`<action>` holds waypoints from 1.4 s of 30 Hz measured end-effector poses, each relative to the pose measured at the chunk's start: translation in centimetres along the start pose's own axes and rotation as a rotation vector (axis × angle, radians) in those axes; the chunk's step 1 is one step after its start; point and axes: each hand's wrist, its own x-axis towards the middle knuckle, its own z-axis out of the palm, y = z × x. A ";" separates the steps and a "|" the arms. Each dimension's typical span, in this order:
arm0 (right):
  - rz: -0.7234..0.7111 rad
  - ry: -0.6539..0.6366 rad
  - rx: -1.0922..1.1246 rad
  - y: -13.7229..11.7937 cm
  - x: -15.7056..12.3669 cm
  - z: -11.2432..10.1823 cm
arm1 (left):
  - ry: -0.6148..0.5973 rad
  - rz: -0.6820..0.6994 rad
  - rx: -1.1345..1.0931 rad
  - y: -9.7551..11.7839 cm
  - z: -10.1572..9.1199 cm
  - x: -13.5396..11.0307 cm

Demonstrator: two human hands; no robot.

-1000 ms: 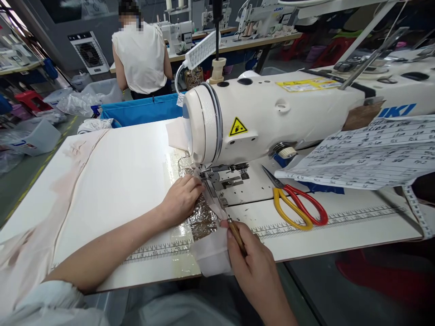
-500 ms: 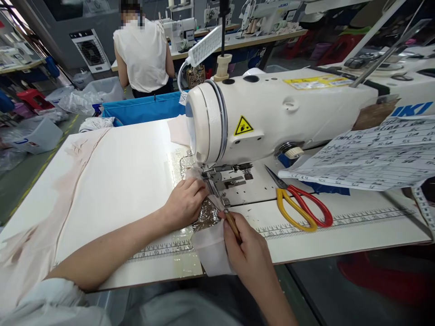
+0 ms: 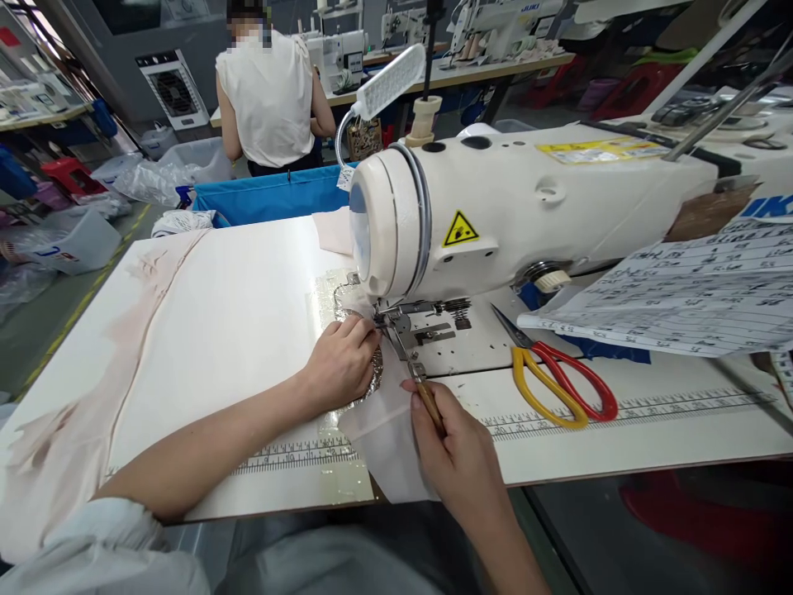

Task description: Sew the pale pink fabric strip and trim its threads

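My left hand (image 3: 344, 359) is closed at the sewing machine's needle area, fingers curled down on a thin pale pink fabric (image 3: 390, 434). The fabric runs from under the machine head and hangs over the table's front edge. My right hand (image 3: 455, 438) wraps round the wooden handle of a slim metal-shafted tool (image 3: 429, 403), which points up toward the presser foot; its tip cannot be made out. The white sewing machine (image 3: 508, 215) stands over both hands. Shiny clear tape (image 3: 344, 487) covers part of the table beside my left hand.
Scissors (image 3: 557, 384) with yellow and red handles lie right of my right hand, near a handwritten sheet (image 3: 694, 289). A long pale pink strip (image 3: 133, 339) lies along the left. A blue cloth bin (image 3: 266, 198) hangs behind the table; beyond it, a person (image 3: 269, 99) faces away.
The fabric at the front has shifted and spread out, covering more of the shiny brown patch between my hands. Both hands keep their grips; the whole view has moved slightly.
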 end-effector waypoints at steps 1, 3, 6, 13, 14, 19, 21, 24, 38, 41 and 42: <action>-0.006 0.000 -0.001 0.0 -0.1 0.0 | -0.002 -0.001 0.002 0.0 0.0 0.0; -0.016 0.008 0.003 -0.1 -0.2 0.1 | -0.008 -0.005 0.000 -0.1 0.1 0.0; -0.034 0.045 0.034 -0.8 -0.7 0.4 | -0.022 -0.017 -0.023 -0.2 0.2 0.1; -0.255 0.046 0.064 -3.8 -1.7 1.2 | -0.116 -0.066 0.005 0.4 -1.0 1.5; -0.310 0.034 0.067 -4.1 -1.9 1.4 | -0.143 -0.069 0.029 0.6 -1.2 1.8; -0.398 0.020 0.015 -3.3 -2.9 1.1 | -0.079 -0.107 0.013 0.2 -0.8 2.3; -0.312 0.055 -0.055 -2.0 -3.0 0.6 | 0.030 -0.147 -0.106 -0.6 -0.1 2.1; -0.179 0.097 -0.194 -0.4 -2.4 -0.3 | 0.152 -0.169 -0.338 -2.1 0.7 1.7; -0.240 0.170 -0.455 0.2 1.2 1.0 | 0.219 -0.219 -0.736 -3.0 0.9 2.0; -0.225 0.165 -0.464 0.3 1.3 1.0 | 0.219 -0.222 -0.741 -3.0 0.8 2.1; -0.224 0.163 -0.465 0.3 1.3 1.0 | 0.220 -0.222 -0.744 -2.9 0.8 2.1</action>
